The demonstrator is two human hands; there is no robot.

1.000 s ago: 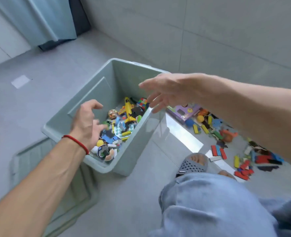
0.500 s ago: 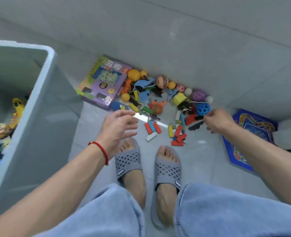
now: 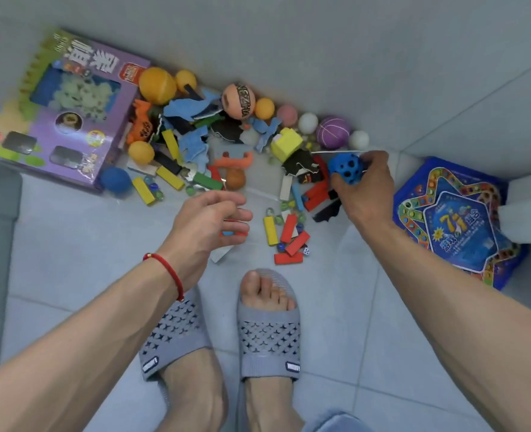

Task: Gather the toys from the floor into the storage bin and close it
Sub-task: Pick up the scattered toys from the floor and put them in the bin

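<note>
Right hand (image 3: 362, 188) grips blue holed ball (image 3: 345, 168) at right edge of toy pile (image 3: 220, 145) on floor (image 3: 71, 269). Left hand (image 3: 208, 222) hovers above blocks, fingers loose, holding nothing.

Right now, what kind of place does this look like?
Probably a room at home, likely a play corner: a grey tiled floor meeting a wall, a heap of toys with a purple toy box, and a person in slippers.

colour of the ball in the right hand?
Blue with black holes, gripped by the right hand; head view.
</note>
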